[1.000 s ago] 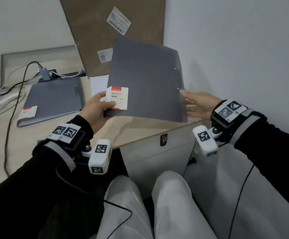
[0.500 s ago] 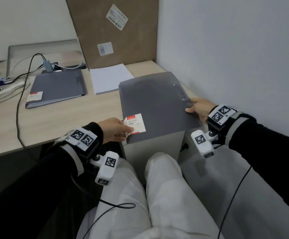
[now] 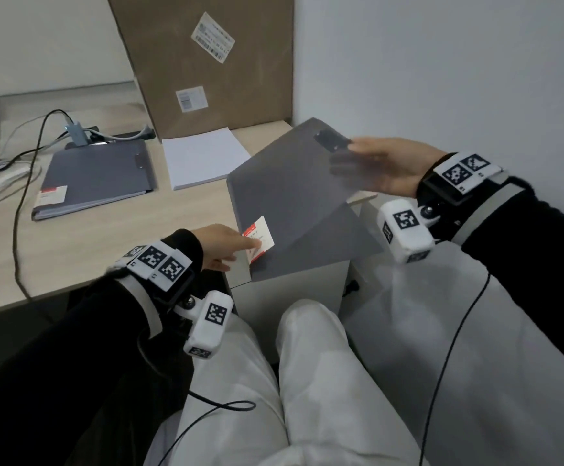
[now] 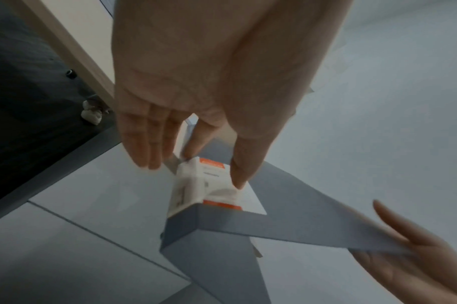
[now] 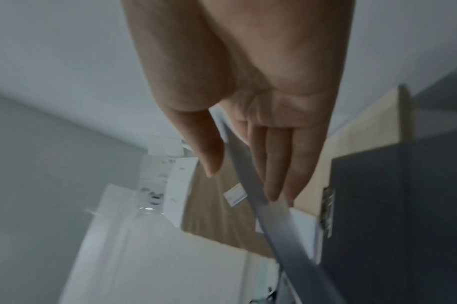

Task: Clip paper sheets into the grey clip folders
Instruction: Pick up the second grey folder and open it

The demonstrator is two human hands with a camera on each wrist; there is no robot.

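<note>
A grey clip folder point(image 3: 290, 196) with a red and white label point(image 3: 260, 237) lies over the desk's near right corner, its cover raised at an angle. My left hand point(image 3: 227, 247) pinches the labelled corner, thumb on the label point(image 4: 209, 185) and a finger behind the spine. My right hand point(image 3: 384, 166) pinches the far edge of the lifted cover point(image 5: 282, 226), thumb on one side and fingers on the other, close to the black clip point(image 3: 331, 141). A stack of white paper sheets point(image 3: 203, 156) rests on the desk just left of the folder. A second grey folder point(image 3: 96, 176) lies shut farther left.
A big cardboard box point(image 3: 206, 62) leans at the back of the wooden desk point(image 3: 106, 250). Cables point(image 3: 28, 156) and an adapter lie at the far left. A white cabinet point(image 3: 290, 287) stands under the desk corner, with a wall close on the right.
The folder came down from mid-air onto the desk corner. Now my right hand has lifted its cover open while my left hand stays on the labelled corner.
</note>
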